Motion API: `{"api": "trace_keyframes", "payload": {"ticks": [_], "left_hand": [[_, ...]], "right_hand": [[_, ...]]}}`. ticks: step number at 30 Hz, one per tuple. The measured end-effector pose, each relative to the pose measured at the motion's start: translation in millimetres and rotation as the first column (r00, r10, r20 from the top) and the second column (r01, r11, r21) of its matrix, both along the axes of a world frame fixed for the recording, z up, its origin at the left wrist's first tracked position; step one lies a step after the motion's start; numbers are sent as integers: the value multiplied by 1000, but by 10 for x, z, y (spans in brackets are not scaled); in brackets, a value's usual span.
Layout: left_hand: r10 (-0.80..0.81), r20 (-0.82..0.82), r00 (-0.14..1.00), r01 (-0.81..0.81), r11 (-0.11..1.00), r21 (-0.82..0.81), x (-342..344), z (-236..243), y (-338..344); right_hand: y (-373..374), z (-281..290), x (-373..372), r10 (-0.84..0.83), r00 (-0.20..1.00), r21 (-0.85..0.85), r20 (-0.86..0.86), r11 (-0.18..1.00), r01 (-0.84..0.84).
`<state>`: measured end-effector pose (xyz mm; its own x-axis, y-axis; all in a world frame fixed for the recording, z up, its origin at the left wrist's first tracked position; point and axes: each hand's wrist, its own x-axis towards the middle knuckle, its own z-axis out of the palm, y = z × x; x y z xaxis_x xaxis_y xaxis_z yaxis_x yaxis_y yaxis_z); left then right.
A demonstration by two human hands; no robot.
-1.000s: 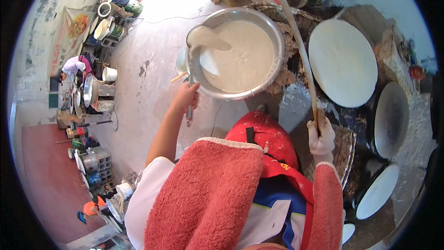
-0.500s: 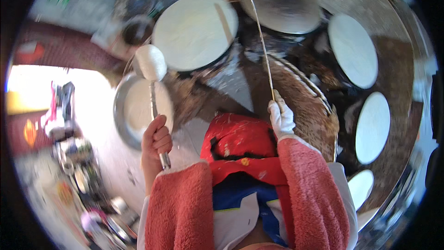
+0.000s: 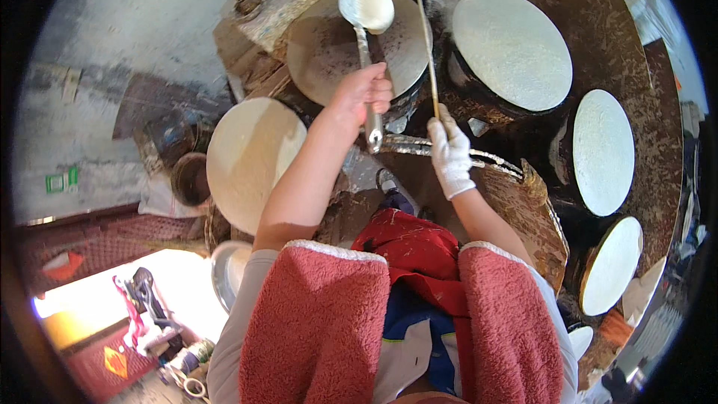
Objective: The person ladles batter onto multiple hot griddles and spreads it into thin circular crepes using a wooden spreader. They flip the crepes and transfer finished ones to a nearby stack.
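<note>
Looks like the pouring step. Grips a long metal ladle [image 3: 362, 49] in the bare left hand [image 3: 364, 93], fingers wrapped tight round the lower handle. Carries the round bowl, brimful of pale, glossy batter, over the far edge of a bare griddle [image 3: 321, 60] at upper centre of the frame. Shows a dull, grey-brown, slightly domed metal disc there, uncoated.

Pinches a thin, straight stick [image 3: 426, 37] in the white-gloved right hand [image 3: 451, 153], fingers closed on its lower end, tip slanting up toward the top of the frame between the bare griddle and its neighbour.

Probably calls next for a tilt of the ladle above the middle of the bare disc and a quick, even sweep of batter toward the rim (thin batter likely sets fast on hot metal), with the stick kept clear.

Elsewhere, much the same round shape: a cream-coated disc [image 3: 250, 157] at centre left, a chalky white one [image 3: 512, 49] at upper right, two more [image 3: 603, 151] [image 3: 611, 265] curving down the right edge, all matte and smooth. Sits in a dark, crusted, brown stove top [image 3: 651, 90], rough and spattered. Shows thick red terry pads [image 3: 314, 322] over both upper arms at the bottom of the frame, nubbly and soft, and the rim of a metal basin [image 3: 223, 273] at lower left.
</note>
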<state>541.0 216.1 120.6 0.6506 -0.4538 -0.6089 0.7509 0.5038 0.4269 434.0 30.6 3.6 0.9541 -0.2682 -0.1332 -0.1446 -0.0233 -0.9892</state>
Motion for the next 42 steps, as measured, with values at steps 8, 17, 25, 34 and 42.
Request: {"api": "trace_keyframes", "payload": {"ticks": [8,17,25,34,42], "left_hand": [[-43,44,998,20,899,437,355,-664,32],[303,236,923,-297,953,-58,507,583,1101],[156,219,963,-30,871,-490,385,496,1616],[-87,71,994,111,856,-505,57,215,1454],[-26,-82,996,-4,938,-345,3,234,1498]], "right_hand": [[508,-397,330,-85,973,256,-213,956,140],[994,270,1320,-66,947,-19,-314,998,63],[949,184,965,-231,937,-6,-264,971,238],[1327,41,1348,40,982,-21,-183,999,-45],[820,-55,1143,-55,984,-202,-170,979,19]]}}
